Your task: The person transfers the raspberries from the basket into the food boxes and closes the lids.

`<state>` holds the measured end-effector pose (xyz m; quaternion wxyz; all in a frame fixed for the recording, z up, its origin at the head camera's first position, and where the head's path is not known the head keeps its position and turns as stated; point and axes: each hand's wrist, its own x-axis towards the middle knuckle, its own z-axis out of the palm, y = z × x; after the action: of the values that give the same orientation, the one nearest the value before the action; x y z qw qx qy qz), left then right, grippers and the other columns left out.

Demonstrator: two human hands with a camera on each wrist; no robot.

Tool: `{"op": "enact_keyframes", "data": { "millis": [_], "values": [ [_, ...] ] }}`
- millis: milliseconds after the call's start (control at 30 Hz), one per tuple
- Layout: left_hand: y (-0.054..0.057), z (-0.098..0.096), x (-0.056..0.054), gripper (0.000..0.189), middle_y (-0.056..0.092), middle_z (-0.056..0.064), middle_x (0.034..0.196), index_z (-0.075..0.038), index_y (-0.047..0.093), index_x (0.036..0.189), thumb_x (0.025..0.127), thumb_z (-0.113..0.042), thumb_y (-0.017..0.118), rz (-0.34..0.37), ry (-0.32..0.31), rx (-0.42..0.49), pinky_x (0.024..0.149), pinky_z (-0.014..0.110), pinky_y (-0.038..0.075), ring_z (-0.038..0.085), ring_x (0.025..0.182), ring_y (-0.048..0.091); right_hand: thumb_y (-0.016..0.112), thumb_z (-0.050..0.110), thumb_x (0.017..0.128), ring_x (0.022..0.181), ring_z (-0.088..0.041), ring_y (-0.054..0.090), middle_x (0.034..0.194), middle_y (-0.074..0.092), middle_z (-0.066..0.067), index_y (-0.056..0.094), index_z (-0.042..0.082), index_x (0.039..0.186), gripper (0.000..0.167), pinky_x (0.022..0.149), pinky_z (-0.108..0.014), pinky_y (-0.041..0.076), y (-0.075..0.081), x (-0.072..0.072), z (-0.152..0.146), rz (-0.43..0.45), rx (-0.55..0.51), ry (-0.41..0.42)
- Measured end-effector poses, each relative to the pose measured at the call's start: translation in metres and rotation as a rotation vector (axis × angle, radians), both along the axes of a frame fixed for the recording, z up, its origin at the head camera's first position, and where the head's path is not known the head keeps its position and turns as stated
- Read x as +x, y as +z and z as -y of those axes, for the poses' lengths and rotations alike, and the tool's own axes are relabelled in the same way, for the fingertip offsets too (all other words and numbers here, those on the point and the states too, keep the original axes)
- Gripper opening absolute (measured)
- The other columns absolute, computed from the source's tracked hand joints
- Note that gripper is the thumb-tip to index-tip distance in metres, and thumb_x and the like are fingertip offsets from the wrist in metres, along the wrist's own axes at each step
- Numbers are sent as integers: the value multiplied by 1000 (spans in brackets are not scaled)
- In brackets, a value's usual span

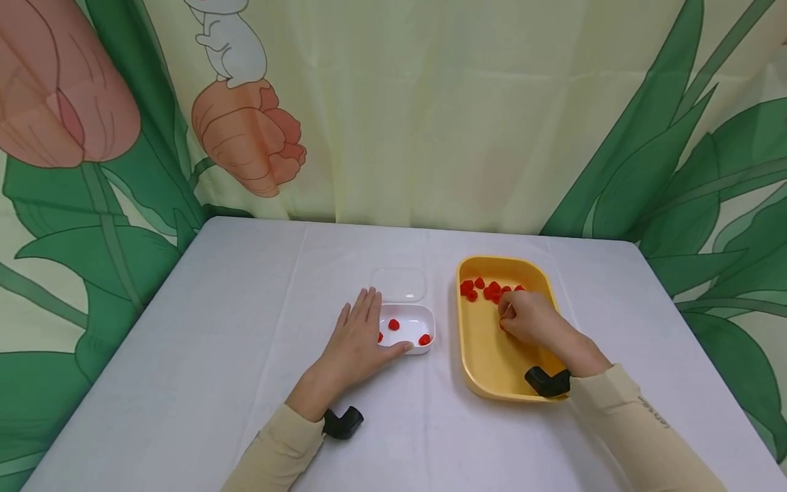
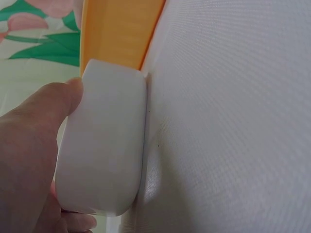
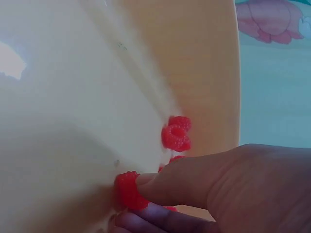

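My left hand (image 1: pixel 356 338) lies along the left side of a small white container (image 1: pixel 407 345), fingers straight and thumb stretched along its near rim. In the left wrist view the thumb touches the rim of the white container (image 2: pixel 104 141). A few red raspberries (image 1: pixel 394 324) lie spread inside it. Over the yellow tray (image 1: pixel 486 365), my right hand (image 1: pixel 531 318) pinches one raspberry (image 3: pixel 129 189) between thumb and fingers, low over the tray floor. More raspberries (image 1: pixel 494 290) are gathered at the tray's far end, partly hidden by the right hand.
A clear plastic lid (image 1: pixel 398 283) lies on the white-covered table (image 1: pixel 246 328) just behind the white container. The yellow tray's raised wall stands to the container's right. A printed curtain (image 1: pixel 443 123) hangs behind the table.
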<state>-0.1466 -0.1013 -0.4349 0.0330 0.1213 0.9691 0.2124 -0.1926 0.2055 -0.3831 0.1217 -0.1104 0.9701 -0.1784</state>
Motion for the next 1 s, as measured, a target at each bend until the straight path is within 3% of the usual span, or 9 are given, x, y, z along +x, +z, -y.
{"op": "enact_keyframes", "data": {
  "millis": [167, 400, 733, 1000],
  "values": [
    [0, 0, -1, 108, 20, 12, 166, -6, 18, 158, 83, -71, 59, 7, 7, -9, 124, 55, 13, 29, 155, 12, 69, 0, 83, 72, -20, 52, 79, 60, -8, 66, -1, 97, 14, 63, -25, 47, 1, -1, 1, 28, -1, -9],
    [0, 0, 1, 108, 20, 13, 166, -4, 19, 157, 83, -70, 60, 10, 6, -4, 124, 56, 13, 30, 155, 12, 70, 0, 81, 70, -18, 53, 78, 63, -8, 67, -1, 94, 13, 63, -24, 48, -4, 0, 1, -22, -25, 23],
    [2, 0, 1, 107, 21, 14, 165, -4, 20, 157, 83, -70, 61, 1, 4, -1, 124, 56, 14, 30, 155, 13, 72, 1, 82, 73, -19, 55, 80, 64, -8, 66, 0, 95, 15, 66, -26, 50, -4, -1, 1, -26, -65, 28],
    [1, 1, 1, 108, 21, 13, 165, -4, 19, 157, 83, -71, 60, 10, 5, -6, 124, 55, 14, 30, 155, 13, 69, 0, 85, 78, -20, 55, 86, 65, -7, 66, 0, 101, 17, 73, -30, 54, -1, -4, 4, -3, -118, 31]
  ]
}}
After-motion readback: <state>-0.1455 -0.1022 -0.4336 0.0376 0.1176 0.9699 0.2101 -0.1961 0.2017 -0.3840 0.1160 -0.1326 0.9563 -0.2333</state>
